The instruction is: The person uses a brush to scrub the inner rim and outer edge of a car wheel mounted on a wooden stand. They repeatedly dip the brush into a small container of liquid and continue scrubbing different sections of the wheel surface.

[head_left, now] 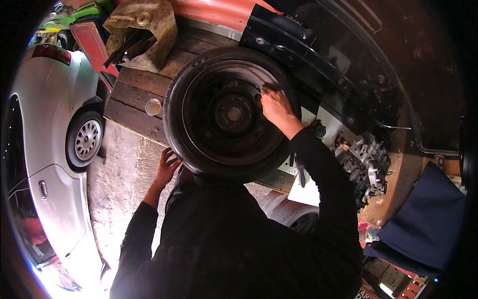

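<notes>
A car wheel (234, 113), a black tyre on a dark, dirty steel rim, lies face up on a wooden bench in front of me. My right hand (277, 107) reaches over the wheel's right side. Its fingers are closed against the inner wall of the rim, around a small dark thing too hidden to name. At the near left edge of the tyre (173, 117), my left hand (166, 168) has its fingers curled against the rubber.
The plank bench (137, 89) bears a small clear cup (153, 106) and a cut-open tan container (149, 30) of dark tools. Metal engine parts (368, 164) sit at right, near a black car panel (284, 35). A silver car (55, 114) stands at left; another tyre (289, 209) lies below.
</notes>
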`<action>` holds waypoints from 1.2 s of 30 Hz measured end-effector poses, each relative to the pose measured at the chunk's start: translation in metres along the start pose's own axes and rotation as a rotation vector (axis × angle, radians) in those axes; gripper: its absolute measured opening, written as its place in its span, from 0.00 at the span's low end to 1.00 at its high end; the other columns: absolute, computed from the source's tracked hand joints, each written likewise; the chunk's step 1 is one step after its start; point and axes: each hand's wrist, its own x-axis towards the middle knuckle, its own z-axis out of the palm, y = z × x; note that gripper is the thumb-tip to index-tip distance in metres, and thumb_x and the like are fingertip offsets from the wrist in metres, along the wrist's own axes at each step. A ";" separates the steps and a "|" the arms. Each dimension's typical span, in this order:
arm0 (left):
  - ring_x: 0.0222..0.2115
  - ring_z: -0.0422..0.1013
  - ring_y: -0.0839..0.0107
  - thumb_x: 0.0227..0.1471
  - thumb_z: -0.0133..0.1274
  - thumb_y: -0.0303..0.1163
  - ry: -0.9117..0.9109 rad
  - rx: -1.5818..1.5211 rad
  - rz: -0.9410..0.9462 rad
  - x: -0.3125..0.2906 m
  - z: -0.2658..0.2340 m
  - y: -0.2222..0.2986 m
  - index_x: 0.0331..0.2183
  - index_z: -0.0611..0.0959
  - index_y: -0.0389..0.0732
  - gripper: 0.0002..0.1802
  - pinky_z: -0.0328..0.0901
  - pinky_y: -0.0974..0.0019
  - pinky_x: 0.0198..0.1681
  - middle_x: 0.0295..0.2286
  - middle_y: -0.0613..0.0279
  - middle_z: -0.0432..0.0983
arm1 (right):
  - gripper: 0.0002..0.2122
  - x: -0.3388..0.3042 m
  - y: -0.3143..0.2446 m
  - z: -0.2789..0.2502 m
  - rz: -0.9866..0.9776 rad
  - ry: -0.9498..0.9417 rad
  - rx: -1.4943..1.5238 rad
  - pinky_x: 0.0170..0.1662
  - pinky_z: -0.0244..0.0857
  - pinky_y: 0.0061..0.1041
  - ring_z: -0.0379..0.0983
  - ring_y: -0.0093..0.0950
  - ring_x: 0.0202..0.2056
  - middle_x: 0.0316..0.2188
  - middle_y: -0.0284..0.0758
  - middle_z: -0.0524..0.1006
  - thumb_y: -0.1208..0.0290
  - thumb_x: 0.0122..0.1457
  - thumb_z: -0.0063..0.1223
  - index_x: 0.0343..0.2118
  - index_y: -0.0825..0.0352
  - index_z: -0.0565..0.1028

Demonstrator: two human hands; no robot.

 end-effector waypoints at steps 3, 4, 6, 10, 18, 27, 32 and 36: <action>0.54 0.71 0.56 0.54 0.64 0.26 0.007 0.007 -0.005 0.000 0.000 0.002 0.62 0.62 0.43 0.39 0.70 0.56 0.56 0.56 0.48 0.67 | 0.20 0.007 -0.020 0.005 -0.150 0.169 0.057 0.53 0.72 0.39 0.76 0.44 0.51 0.55 0.48 0.74 0.76 0.61 0.49 0.57 0.72 0.72; 0.54 0.71 0.56 0.54 0.64 0.27 0.003 0.008 -0.009 0.001 -0.001 0.001 0.62 0.62 0.43 0.39 0.70 0.56 0.56 0.57 0.48 0.67 | 0.21 0.017 -0.025 0.010 -0.231 0.237 0.045 0.56 0.70 0.36 0.73 0.43 0.55 0.58 0.48 0.72 0.77 0.60 0.48 0.57 0.73 0.71; 0.55 0.70 0.56 0.54 0.65 0.27 -0.004 0.010 -0.017 0.003 -0.005 0.000 0.62 0.62 0.43 0.40 0.69 0.56 0.56 0.57 0.47 0.66 | 0.21 0.031 -0.029 0.017 -0.292 0.275 -0.026 0.59 0.68 0.35 0.70 0.41 0.59 0.60 0.47 0.71 0.79 0.59 0.47 0.58 0.73 0.71; 0.55 0.70 0.56 0.54 0.65 0.28 -0.043 0.004 0.015 0.008 -0.009 -0.003 0.62 0.62 0.42 0.40 0.69 0.55 0.56 0.56 0.46 0.66 | 0.22 0.025 -0.012 0.025 -0.253 0.255 -0.146 0.58 0.70 0.33 0.70 0.39 0.59 0.59 0.44 0.72 0.76 0.60 0.45 0.58 0.74 0.70; 0.55 0.70 0.55 0.55 0.64 0.30 0.021 0.010 0.047 0.002 -0.004 -0.017 0.63 0.61 0.43 0.40 0.68 0.54 0.57 0.58 0.46 0.66 | 0.12 -0.016 -0.018 0.017 0.138 0.406 0.547 0.52 0.71 0.34 0.78 0.45 0.48 0.46 0.45 0.81 0.73 0.64 0.53 0.48 0.69 0.79; 0.53 0.72 0.58 0.55 0.64 0.28 0.011 0.037 0.029 0.003 -0.002 -0.006 0.63 0.61 0.42 0.39 0.70 0.57 0.55 0.56 0.48 0.68 | 0.12 -0.032 -0.128 0.073 0.033 -0.024 1.754 0.46 0.79 0.29 0.82 0.29 0.42 0.43 0.38 0.82 0.68 0.68 0.53 0.47 0.71 0.79; 0.53 0.71 0.59 0.56 0.63 0.26 0.011 0.012 0.057 0.002 -0.003 -0.011 0.63 0.62 0.43 0.39 0.70 0.58 0.55 0.57 0.48 0.67 | 0.10 -0.052 -0.059 0.037 -0.028 -0.566 1.322 0.39 0.75 0.20 0.80 0.20 0.33 0.33 0.33 0.84 0.65 0.64 0.59 0.41 0.64 0.84; 0.53 0.71 0.58 0.57 0.62 0.27 0.017 0.010 0.047 0.001 0.004 -0.003 0.63 0.62 0.43 0.38 0.69 0.58 0.56 0.57 0.48 0.66 | 0.07 -0.062 -0.032 0.000 0.000 -0.502 1.082 0.41 0.74 0.20 0.80 0.21 0.36 0.31 0.33 0.84 0.70 0.56 0.66 0.35 0.68 0.85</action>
